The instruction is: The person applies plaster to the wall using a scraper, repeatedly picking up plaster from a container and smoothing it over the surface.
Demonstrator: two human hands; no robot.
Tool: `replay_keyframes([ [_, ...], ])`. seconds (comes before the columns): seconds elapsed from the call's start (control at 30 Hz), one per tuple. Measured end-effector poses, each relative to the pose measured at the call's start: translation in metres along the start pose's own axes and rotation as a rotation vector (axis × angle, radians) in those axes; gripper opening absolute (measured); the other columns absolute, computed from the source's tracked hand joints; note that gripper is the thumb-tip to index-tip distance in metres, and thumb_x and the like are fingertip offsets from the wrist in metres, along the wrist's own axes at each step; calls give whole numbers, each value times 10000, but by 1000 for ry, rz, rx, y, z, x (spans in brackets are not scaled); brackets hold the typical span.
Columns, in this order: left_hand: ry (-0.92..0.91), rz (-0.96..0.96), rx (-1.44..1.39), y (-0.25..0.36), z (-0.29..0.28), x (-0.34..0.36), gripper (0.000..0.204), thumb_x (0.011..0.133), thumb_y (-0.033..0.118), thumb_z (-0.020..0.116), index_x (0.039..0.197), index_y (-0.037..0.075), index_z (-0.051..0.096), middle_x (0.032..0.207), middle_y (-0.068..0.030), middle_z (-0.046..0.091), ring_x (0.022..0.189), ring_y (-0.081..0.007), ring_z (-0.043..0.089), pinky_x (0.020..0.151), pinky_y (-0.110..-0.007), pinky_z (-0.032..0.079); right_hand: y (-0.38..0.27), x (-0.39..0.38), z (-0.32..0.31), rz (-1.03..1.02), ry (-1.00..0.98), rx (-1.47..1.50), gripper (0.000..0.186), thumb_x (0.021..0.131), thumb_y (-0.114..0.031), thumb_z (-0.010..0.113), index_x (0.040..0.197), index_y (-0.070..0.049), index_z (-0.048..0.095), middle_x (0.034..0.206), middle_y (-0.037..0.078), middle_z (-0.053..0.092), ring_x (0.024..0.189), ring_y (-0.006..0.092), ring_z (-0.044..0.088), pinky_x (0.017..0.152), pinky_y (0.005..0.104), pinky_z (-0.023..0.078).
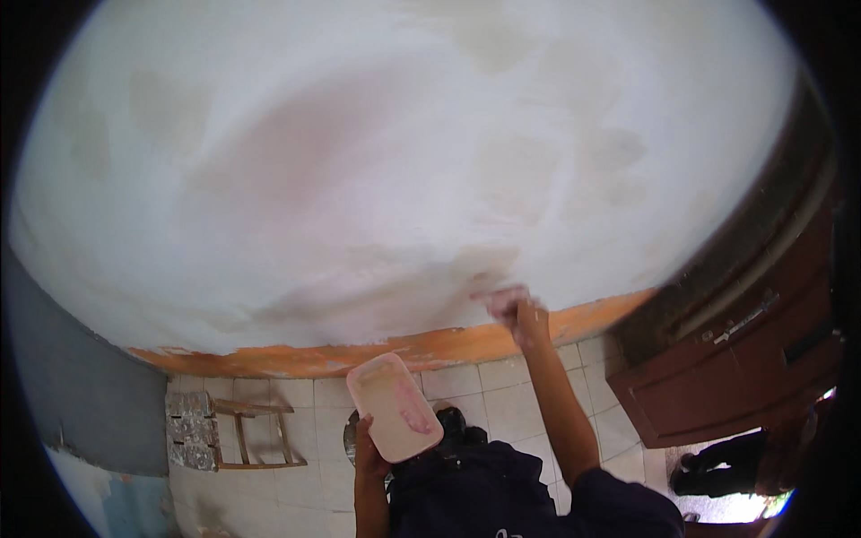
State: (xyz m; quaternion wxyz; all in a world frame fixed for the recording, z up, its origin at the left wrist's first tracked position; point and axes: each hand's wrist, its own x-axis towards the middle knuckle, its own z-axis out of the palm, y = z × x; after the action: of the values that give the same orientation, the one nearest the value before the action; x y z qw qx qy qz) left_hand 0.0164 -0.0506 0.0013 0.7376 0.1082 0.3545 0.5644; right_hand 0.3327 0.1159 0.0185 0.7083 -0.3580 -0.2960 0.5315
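Note:
My left hand [369, 444] is closed on the edge of a pale pink rectangular plastic tray [368, 386], held low in front of me with beige paste and pink smears inside. My right hand [518, 312], pink-smeared and blurred, is raised at the lower part of a patchy white wall [430, 161], just above its peeling orange band [421, 350]. Its fingers look curled around something thin that points left toward the wall, but I cannot make out what it is or whether it touches the surface.
A paint-spattered wooden step stool [193, 430] lies on the tiled floor [502, 386] at lower left, beside a grey wall [81, 350]. A brown wooden door [717, 359] is at right, with a person's dark-clothed legs [726, 462] below it. A dark round object [352, 429] is partly behind the tray.

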Motion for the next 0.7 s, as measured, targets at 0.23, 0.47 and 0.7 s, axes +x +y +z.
replay_keyframes([
  [0.23, -5, -26, -5, -2, -4, -5, 623, 885, 429, 487, 1330, 6, 384, 1222, -159, 541, 1101, -299, 567, 924, -447, 492, -182, 8, 156, -188, 79, -116, 177, 863, -34, 518, 869, 134, 574, 871, 181, 625, 759, 246, 658, 712, 338, 583],
  [0.47, 4, -33, 164, -2, 30, -15, 600, 886, 387, 482, 1322, -15, 394, 1192, -174, 559, 1073, -297, 586, 911, -444, 504, -123, -118, 81, 112, -31, -13, 273, 877, -66, 525, 1059, 137, 519, 901, 180, 629, 739, 273, 664, 636, 398, 595],
  [0.7, -119, -89, 81, -12, 65, -9, 597, 864, 289, 537, 1338, -31, 364, 1239, -180, 533, 1098, -281, 575, 948, -410, 474, -133, -144, 66, 377, -8, -223, 200, 888, -82, 559, 1015, 72, 564, 808, 119, 635, 633, 190, 639, 530, 319, 552],
])
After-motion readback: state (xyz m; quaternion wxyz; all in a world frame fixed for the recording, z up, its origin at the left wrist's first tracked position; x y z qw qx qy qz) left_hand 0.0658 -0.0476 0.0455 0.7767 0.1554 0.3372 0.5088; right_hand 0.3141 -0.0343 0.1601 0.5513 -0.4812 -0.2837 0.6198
